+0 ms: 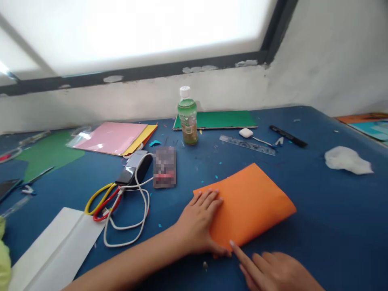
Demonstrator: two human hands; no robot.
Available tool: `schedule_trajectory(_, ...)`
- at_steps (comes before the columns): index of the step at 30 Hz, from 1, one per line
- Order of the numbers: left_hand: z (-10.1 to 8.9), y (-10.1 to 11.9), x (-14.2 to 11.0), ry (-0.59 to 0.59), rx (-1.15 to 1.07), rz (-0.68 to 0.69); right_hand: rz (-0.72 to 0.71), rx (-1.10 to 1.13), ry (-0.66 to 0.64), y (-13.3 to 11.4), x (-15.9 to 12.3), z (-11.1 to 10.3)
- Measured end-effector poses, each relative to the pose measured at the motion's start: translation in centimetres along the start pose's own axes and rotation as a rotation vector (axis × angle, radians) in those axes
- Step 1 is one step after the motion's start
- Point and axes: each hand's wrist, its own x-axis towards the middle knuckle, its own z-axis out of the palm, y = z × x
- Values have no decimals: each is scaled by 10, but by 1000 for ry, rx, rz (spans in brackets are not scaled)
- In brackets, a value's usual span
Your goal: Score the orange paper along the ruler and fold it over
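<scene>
A bright orange sheet of paper [248, 198] lies on the blue table, apparently folded over, its right side bulging slightly. My left hand [201, 220] rests flat on the sheet's left part with fingers spread and the thumb near the front corner. At that corner, the outstretched index finger of my right hand [273, 268] touches the paper's near edge; the other fingers are curled in and hold nothing that I can see. A small dark speck [205, 265] sits on the table between the hands.
Left are scissors with yellow and red handles [98, 202], a white cable [147, 206], a dark device [133, 169] and folded white paper [54, 250]. Behind stand a green-labelled bottle [188, 117], a clear ruler [247, 144], a black marker [287, 136] and crumpled white tissue [347, 159].
</scene>
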Motion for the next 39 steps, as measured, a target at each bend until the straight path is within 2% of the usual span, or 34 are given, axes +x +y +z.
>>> schedule_trajectory(3, -2, 4, 2, -5, 71, -18, -22, -61, 6, -8, 29, -20)
schedule_trajectory(6, -3, 5, 4, -26, 127, -14, 8, -47, -42, -8, 33, -27)
schedule_trajectory(11, -2, 1, 8, -23, 182, -12, 129, -27, -76, 18, 18, -30)
schedule_trajectory(16, -1, -4, 10, -35, 186, 6, 253, -108, -57, 63, -18, -36)
schedule_trajectory(19, -3, -7, 10, -40, 179, 25, 367, -152, -54, 80, -35, -38)
schedule_trajectory(26, -15, -13, 9, -174, 116, 65, 525, -49, -85, 86, -39, -39)
schedule_trajectory(32, -26, -10, -1, -224, 29, 73, 547, 77, -37, 85, -46, -36)
schedule_trajectory(35, -31, -9, -5, -149, -34, 87, 513, 111, -27, 87, -47, -34)
schedule_trajectory(37, -37, -13, -4, 23, -16, 13, 490, 124, -11, 87, -47, -32)
schedule_trajectory(39, -46, -22, -2, 248, 113, -168, 474, 124, 5, 88, -48, -31)
